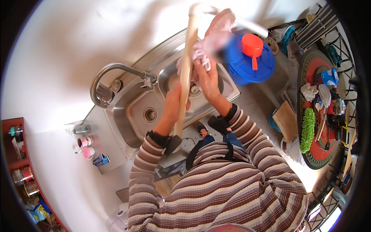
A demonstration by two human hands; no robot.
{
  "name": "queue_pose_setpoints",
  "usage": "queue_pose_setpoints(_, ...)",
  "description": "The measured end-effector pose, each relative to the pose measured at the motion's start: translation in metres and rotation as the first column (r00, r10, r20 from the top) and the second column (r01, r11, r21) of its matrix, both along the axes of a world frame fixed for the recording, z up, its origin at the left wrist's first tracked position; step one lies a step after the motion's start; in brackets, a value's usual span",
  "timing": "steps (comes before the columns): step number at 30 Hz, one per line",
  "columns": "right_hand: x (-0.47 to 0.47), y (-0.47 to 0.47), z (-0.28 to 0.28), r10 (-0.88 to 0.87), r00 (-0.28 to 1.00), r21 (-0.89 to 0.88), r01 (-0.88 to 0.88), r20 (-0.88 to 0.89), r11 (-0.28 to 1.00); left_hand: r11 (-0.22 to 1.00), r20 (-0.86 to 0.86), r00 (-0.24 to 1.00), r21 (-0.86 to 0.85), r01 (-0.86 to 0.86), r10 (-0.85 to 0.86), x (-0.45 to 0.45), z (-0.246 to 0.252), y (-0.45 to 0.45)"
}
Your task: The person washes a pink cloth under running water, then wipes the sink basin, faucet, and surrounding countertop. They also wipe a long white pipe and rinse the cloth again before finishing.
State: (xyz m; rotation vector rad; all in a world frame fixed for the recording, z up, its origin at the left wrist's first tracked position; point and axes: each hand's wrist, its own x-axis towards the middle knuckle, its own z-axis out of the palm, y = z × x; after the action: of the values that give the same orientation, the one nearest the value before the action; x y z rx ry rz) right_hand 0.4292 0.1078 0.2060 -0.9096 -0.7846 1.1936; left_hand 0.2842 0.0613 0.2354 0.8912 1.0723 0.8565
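A long beige pipe-like bar [187, 66] slants over the double steel sink [136, 116], with an elbow at its top where a white length [249, 26] runs off to the right. My left hand [173, 100] is wrapped around the bar's lower part. My right hand [208, 79] grips a pink and white patterned cloth [200, 55] beside the bar. More pink cloth shows behind the bar, over the right basin; whether it touches the bar there, I cannot tell. Part of the area above my right hand is blurred.
A curved faucet [116, 68] rises at the sink's left. Right of the sink stands a blue lidded bucket [249, 69] with a red dipper [252, 46] on it. Cups [87, 152] line the left counter. A round red table [313, 61] holds a green duster [307, 130] and clutter.
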Motion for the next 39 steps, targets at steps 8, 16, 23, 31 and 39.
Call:
queue_pose_setpoints(8,-0.002,-0.044,0.007,-0.081,0.826,0.429,-0.203,0.557,0.880,0.933,0.262,0.910,0.076,-0.351,0.321,0.026,0.023,0.062)
queue_pose_setpoints(16,0.034,-0.081,-0.040,0.234,0.558,0.329,-0.723,0.796,0.608,0.892,0.201,0.925,0.263,-0.367,0.321,0.007,0.046,0.097)
queue_pose_setpoints(23,0.061,-0.062,-0.076,0.581,0.805,-0.281,-0.535,0.119,0.797,0.855,0.002,0.950,0.434,-0.283,0.313,-0.008,0.051,0.085)
queue_pose_setpoints(31,0.066,0.004,-0.050,0.501,0.865,-0.171,-0.495,-0.009,0.852,0.872,-0.192,0.942,0.462,-0.160,0.275,-0.059,0.009,0.022)
queue_pose_setpoints(39,-0.039,0.111,-0.052,0.364,0.769,0.115,-0.488,0.526,0.865,0.863,-0.348,0.883,0.493,-0.113,0.315,-0.087,0.006,-0.022)
